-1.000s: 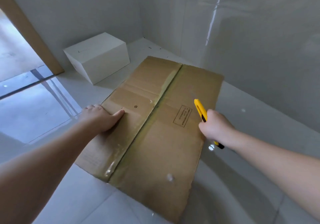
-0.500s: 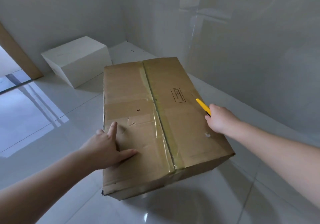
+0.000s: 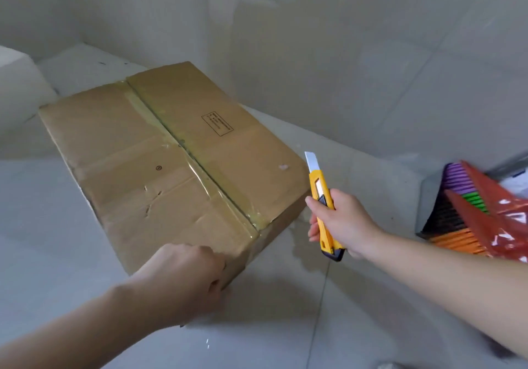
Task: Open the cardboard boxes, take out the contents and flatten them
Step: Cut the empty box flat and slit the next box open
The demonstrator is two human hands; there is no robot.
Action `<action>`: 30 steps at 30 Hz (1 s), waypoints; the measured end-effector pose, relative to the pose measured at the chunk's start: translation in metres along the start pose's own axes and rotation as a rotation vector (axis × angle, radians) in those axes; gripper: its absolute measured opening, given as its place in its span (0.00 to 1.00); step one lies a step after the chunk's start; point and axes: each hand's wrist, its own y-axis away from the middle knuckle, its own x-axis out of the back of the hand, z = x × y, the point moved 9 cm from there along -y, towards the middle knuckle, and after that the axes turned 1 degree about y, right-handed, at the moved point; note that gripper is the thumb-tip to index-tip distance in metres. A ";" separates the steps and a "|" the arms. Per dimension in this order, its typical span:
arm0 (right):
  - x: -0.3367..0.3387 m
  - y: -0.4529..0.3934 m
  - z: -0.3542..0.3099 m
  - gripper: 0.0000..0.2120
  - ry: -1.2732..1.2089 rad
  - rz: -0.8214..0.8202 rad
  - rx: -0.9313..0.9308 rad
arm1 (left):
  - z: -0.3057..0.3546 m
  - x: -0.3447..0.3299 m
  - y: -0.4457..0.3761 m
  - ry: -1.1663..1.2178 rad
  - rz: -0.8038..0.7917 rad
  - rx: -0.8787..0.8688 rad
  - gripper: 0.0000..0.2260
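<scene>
**Markings inspection: nothing legible**

We find two printed marks, both on the top face of the taped cardboard box (image 3: 137, 151). The first is a framed rectangular stamp (image 3: 217, 124) on the flap nearer the box's right edge, towards its far end; it holds several lines of small print, but we cannot read any character of them. The second is a small circled symbol (image 3: 159, 167) on the other flap, near the middle of that flap; its inner sign is too small for us to tell. We read no brand, number or wording anywhere else in view.
</scene>
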 end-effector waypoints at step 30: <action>-0.021 -0.011 0.029 0.15 -0.568 -0.043 -0.353 | 0.025 0.019 -0.061 0.092 0.489 -0.298 0.13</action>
